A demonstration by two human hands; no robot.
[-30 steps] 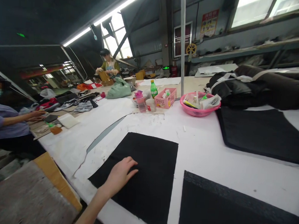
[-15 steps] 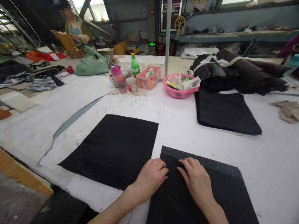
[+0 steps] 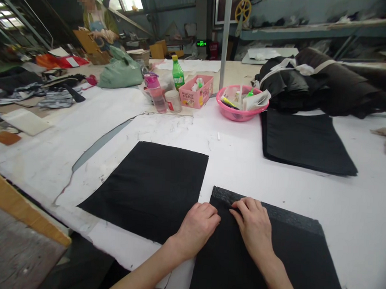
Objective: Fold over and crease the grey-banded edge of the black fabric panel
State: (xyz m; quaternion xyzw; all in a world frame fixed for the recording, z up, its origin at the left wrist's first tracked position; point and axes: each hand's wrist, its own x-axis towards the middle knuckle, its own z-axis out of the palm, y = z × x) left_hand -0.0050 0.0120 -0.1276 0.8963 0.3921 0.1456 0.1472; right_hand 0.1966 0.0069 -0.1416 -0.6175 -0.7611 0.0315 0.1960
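Two black fabric pieces lie flat on the white table (image 3: 249,173). My left hand (image 3: 196,229) rests with curled fingers on the left edge of the nearer, thicker stack of black fabric (image 3: 290,257). My right hand (image 3: 255,225) lies flat on the same stack, fingertips at its far left corner. A single black fabric sheet (image 3: 148,187) lies just left of my left hand, apart from the stack by a narrow white gap.
Another stack of black fabric (image 3: 304,144) lies far right, with a dark fabric heap (image 3: 328,82) behind. A pink basin (image 3: 242,106), pink box (image 3: 195,93), green bottle (image 3: 177,74) and pink bottle (image 3: 153,93) stand mid-table by a metal pole (image 3: 225,38). A person (image 3: 96,21) works far left.
My left hand left the single sheet and came to the stack's left edge. My right hand moved up onto the stack's corner. The view swung right and down.
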